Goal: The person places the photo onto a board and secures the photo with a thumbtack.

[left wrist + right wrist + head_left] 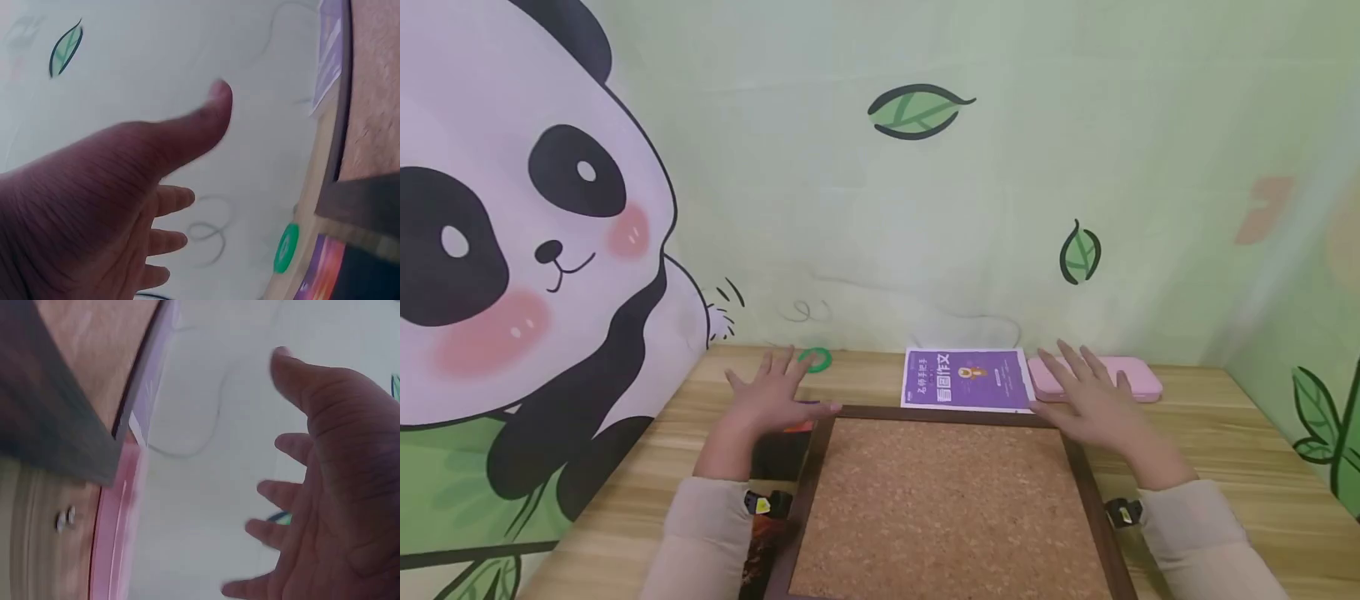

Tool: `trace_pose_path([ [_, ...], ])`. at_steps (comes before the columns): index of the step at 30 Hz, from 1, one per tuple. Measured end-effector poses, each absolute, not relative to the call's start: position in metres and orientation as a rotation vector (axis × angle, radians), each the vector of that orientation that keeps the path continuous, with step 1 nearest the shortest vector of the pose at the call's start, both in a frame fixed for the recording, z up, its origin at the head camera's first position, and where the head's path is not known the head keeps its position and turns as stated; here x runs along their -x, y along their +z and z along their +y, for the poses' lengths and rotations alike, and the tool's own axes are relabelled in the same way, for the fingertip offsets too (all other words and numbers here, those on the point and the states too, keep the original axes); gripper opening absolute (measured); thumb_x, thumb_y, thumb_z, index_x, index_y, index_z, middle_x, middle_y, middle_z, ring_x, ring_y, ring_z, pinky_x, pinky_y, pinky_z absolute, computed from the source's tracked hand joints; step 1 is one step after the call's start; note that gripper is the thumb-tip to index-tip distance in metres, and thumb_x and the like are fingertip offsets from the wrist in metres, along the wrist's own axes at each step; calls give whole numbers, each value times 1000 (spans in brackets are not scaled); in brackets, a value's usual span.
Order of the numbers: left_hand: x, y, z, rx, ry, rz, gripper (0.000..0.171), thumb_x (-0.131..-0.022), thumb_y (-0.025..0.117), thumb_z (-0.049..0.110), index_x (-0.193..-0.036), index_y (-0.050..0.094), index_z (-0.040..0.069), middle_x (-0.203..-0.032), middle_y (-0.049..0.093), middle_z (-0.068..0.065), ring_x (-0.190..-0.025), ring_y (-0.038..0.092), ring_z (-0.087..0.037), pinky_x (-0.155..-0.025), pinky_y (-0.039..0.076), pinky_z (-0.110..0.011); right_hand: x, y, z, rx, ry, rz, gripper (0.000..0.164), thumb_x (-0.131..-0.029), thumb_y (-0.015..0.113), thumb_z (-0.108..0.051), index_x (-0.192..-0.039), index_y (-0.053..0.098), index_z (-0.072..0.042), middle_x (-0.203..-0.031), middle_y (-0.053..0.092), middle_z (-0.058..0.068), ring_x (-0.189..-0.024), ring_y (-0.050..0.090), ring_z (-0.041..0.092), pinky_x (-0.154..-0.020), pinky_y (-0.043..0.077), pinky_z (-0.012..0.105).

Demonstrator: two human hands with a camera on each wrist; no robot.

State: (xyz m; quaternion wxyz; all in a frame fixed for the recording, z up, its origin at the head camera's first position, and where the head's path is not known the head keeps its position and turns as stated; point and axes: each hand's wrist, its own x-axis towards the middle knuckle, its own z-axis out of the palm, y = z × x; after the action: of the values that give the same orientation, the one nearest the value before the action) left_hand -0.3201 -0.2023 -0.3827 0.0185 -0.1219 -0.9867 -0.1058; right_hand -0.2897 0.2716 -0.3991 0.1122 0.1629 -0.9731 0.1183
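Observation:
A cork board [943,508] in a dark wooden frame lies on the table in front of the person. My left hand [767,400], fingers spread, hovers by the board's far left corner. Over the far right corner and the pink case [1138,379] is my right hand [1093,408], also spread. Both wrist views show the left palm [94,206] and right palm [350,487] holding nothing, apart from the board. Between the hands, behind the board, lies a purple booklet [966,379] with white lettering.
A green ring [827,360] lies near the back wall. Something dark with orange print [775,458] sticks out from the board's left side. Two small silvery bits [65,517] show beside the frame. Walls with panda and leaf drawings enclose the table.

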Motion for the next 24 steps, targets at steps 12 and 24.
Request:
trace_pose_path([
  [12,326,-392,-249,-12,-444,-3198,82,-87,72,48,-146,45,-2,-144,47,-30,-129,45,-52,-98,30,-76,297,-429,337,-639,809,-2782,30,-99,64,-18,-119,66,5,-114,69,20,-104,65,41,-90,49,57],
  [24,338,-420,-253,80,-615,-3193,63,-78,82,36,-116,62,-9,-102,66,-23,-86,60,-34,-83,49,-52,298,-463,364,-538,1034,-2829,23,-99,66,-21,-114,71,-4,-110,71,9,-107,62,25,-92,47,39],
])
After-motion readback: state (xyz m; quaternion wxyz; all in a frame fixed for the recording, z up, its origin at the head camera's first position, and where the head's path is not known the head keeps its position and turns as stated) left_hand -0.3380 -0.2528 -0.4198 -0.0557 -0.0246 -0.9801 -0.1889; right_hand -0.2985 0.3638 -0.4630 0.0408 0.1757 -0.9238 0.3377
